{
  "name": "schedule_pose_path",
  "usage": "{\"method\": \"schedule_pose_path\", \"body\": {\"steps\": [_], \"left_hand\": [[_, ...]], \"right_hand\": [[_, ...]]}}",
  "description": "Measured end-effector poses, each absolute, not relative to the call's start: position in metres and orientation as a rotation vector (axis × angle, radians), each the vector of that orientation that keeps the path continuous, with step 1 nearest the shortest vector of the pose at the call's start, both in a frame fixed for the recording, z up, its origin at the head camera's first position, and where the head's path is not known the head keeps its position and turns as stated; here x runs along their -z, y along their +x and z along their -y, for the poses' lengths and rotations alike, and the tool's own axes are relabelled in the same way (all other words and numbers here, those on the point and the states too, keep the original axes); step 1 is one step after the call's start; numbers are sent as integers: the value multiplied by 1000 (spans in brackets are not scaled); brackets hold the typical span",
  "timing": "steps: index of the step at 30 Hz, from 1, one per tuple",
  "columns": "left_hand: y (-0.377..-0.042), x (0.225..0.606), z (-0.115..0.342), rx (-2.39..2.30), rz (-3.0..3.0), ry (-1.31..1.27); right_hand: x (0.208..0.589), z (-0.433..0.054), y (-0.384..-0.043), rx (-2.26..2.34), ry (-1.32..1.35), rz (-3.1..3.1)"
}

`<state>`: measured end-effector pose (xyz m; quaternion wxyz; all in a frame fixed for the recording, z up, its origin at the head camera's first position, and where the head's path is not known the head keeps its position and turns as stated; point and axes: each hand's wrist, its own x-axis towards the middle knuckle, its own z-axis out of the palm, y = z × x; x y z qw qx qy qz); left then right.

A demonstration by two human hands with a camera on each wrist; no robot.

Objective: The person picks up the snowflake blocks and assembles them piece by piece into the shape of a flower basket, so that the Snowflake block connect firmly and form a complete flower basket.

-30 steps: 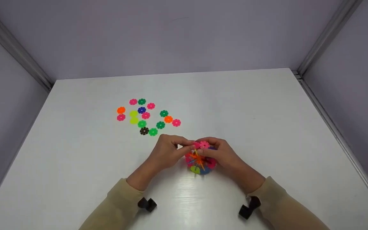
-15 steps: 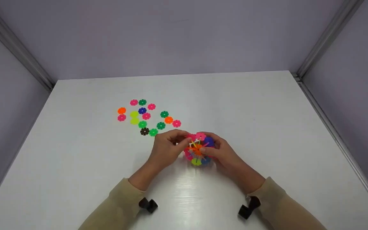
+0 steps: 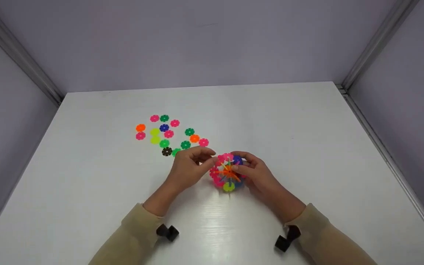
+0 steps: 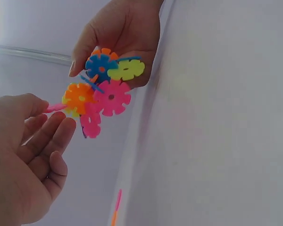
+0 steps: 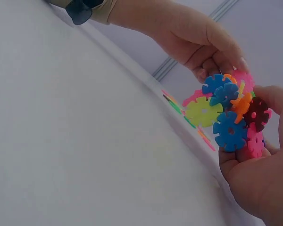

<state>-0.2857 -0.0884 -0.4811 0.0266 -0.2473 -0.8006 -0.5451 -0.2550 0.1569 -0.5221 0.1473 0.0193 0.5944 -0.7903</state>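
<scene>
A ball-like cluster of interlocking snowflake discs in pink, orange, blue, yellow and dark brown is held above the white table between both hands. My right hand grips its right side, the thumb near the orange disc and fingers curled behind and under. On the other side, my left hand pinches the edge of a pink snowflake disc between thumb and forefinger, the other fingers loosely curled. A yellow disc sits at the cluster's near side, a pink disc facing the left wrist camera.
Loose snowflake discs lie flat on the white table beyond the left hand, including a dark brown one, an orange one and a blue one. Grey walls stand behind and at both sides.
The cluster has tipped and shifted slightly away from the body, bringing its orange centre more into view. My left hand has drawn back a little to the left; loose discs stay put.
</scene>
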Motion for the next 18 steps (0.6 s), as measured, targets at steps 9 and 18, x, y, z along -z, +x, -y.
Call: {"method": "schedule_pose_path", "body": {"steps": [9, 18], "left_hand": [[-328, 473, 155, 1758, 2502, -426], [-350, 496, 210, 1538, 2932, -184]], "right_hand": [[524, -153, -253, 2240, 26, -1723], [527, -151, -252, 2226, 56, -1710]]}}
